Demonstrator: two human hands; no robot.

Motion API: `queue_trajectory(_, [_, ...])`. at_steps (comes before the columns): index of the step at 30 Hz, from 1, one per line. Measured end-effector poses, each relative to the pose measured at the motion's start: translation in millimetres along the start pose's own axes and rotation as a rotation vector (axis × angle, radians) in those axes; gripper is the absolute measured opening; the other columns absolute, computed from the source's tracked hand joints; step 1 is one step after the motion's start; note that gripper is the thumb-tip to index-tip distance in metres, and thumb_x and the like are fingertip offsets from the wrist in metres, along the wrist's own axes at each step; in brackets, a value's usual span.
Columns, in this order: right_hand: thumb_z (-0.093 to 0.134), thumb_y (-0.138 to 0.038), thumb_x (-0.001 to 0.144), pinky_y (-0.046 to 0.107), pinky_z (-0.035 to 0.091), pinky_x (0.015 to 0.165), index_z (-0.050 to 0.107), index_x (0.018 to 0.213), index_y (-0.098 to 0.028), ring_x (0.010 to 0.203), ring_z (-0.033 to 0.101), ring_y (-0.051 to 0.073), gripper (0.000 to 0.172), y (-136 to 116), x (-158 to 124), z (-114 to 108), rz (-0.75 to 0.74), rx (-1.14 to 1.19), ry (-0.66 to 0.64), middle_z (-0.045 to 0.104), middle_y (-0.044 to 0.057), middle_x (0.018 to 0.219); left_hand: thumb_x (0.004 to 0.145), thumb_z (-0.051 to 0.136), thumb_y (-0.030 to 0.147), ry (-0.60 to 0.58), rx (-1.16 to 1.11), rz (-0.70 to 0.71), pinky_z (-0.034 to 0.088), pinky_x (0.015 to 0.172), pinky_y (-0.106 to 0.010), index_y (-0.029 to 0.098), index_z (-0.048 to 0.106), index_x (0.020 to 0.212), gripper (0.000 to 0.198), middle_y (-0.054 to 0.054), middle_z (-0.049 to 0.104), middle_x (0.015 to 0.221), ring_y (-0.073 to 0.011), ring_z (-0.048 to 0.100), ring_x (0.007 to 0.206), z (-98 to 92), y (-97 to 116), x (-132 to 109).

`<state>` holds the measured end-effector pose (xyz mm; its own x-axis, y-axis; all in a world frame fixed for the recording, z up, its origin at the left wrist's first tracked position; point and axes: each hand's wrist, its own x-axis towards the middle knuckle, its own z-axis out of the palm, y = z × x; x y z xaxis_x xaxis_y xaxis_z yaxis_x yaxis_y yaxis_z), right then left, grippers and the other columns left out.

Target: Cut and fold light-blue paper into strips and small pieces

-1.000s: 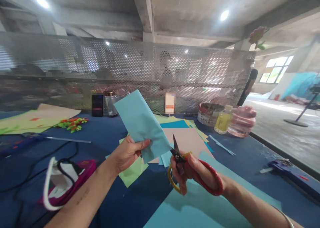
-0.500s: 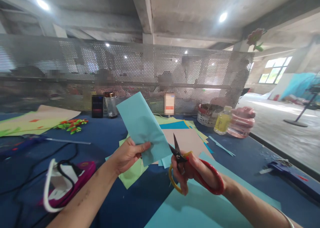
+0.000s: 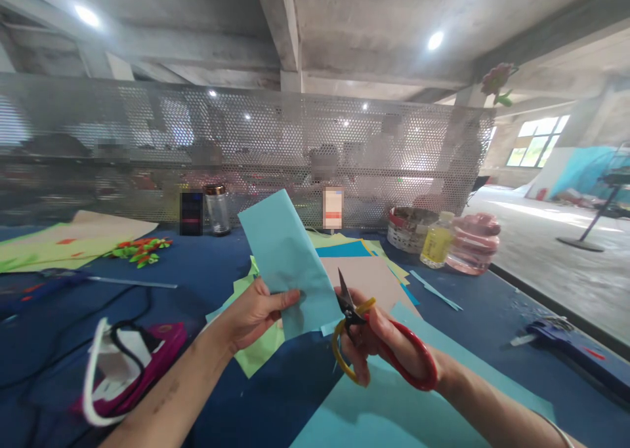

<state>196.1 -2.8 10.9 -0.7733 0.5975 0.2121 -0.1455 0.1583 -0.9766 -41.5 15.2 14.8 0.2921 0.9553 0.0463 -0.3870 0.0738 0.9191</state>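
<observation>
The left hand [image 3: 253,313] pinches the blue paper [image 3: 288,258], long axis leaning up-left, its lower right edge just beside the slightly parted scissors [image 3: 350,307] clasped in the right hand [image 3: 388,344].

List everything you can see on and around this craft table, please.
paper strip: one, light blue, held up above the table
scissors: one pair, red and yellow handles, blades at the strip's lower right edge
paper stack: one, mixed colours, mid-table behind the strip
large sheet: one, light blue, near edge, under the right arm
scrap: one, light green, below the left hand
bottle: one, yellowish, far right of the table
container: one, pink, right of the bottle
jar: one, clear with a copper lid, by the screen
screen: one, grey perforated metal, along the far side
table: one, dark blue top
left hand: fingers pinch the paper strip
right hand: fingers through the scissors' handles
</observation>
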Motion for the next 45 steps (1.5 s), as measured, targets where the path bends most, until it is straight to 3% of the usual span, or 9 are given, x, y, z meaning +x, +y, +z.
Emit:
queue_trajectory(6, [0.029,-0.063,0.093,0.030,0.040,0.064,0.018,0.145,-0.020,0.058,0.051,0.013,0.068,-3,-1,-1,0.010,0.010,-0.020,0.050,-0.003,0.064,0.062,0.084,0.024,-0.006,0.003,0.007,0.056,0.078,-0.035,0.014,0.076,0.087,0.028,-0.012,0.076,0.088,-0.0266,0.071,0.083,0.7,1,0])
queue_trajectory(13, [0.032,-0.064,0.092,0.033,0.042,0.064,0.019,0.145,-0.018,0.054,0.048,0.013,0.071,-10,1,2,0.001,-0.006,-0.058,0.048,-0.004,0.063,0.063,0.083,0.027,-0.068,0.055,-0.002,0.053,0.085,-0.037,0.016,0.075,0.093,0.033,-0.012,0.075,0.100,-0.0283,0.069,0.094,9.8,-3,-3])
queue_trajectory(20, [0.026,-0.064,0.094,0.033,0.040,0.066,0.015,0.146,-0.017,0.056,0.048,0.014,0.071,-4,0,2,-0.015,0.030,0.007,0.048,-0.005,0.057,0.062,0.084,0.027,-0.037,0.046,-0.026,0.055,0.081,-0.037,0.017,0.075,0.089,0.030,-0.010,0.076,0.092,-0.0258,0.071,0.085,8.2,-4,-3])
queue_trajectory(26, [0.031,-0.064,0.092,0.032,0.041,0.063,0.019,0.146,-0.019,0.054,0.048,0.013,0.071,-6,0,2,-0.017,0.002,-0.005,0.048,-0.004,0.062,0.064,0.083,0.028,-0.151,0.041,-0.033,0.051,0.089,-0.041,0.015,0.073,0.100,0.040,-0.012,0.073,0.107,-0.0303,0.067,0.100,8.3,-9,0])
queue_trajectory(31, [0.029,-0.067,0.091,0.031,0.041,0.063,0.018,0.146,-0.018,0.053,0.049,0.013,0.075,-5,1,1,-0.022,-0.004,0.031,0.049,-0.005,0.059,0.066,0.082,0.027,-0.135,0.051,-0.028,0.053,0.085,-0.034,0.016,0.073,0.099,0.036,-0.008,0.074,0.103,-0.0257,0.068,0.095,6.4,-12,1])
queue_trajectory(40, [0.027,-0.064,0.093,0.032,0.042,0.063,0.015,0.148,-0.018,0.052,0.051,0.014,0.072,-1,1,1,-0.027,0.046,0.045,0.051,-0.004,0.059,0.062,0.084,0.028,-0.116,0.035,-0.024,0.054,0.083,-0.035,0.015,0.074,0.095,0.036,-0.009,0.075,0.099,-0.0252,0.069,0.091,6.9,-10,1])
queue_trajectory(45, [0.026,-0.064,0.093,0.030,0.042,0.063,0.029,0.144,-0.017,0.055,0.050,0.013,0.069,-3,0,0,-0.015,-0.018,0.008,0.050,-0.003,0.061,0.065,0.082,0.029,-0.133,0.043,-0.020,0.054,0.084,-0.034,0.015,0.074,0.096,0.035,-0.009,0.075,0.100,-0.0252,0.069,0.092,6.5,-12,1])
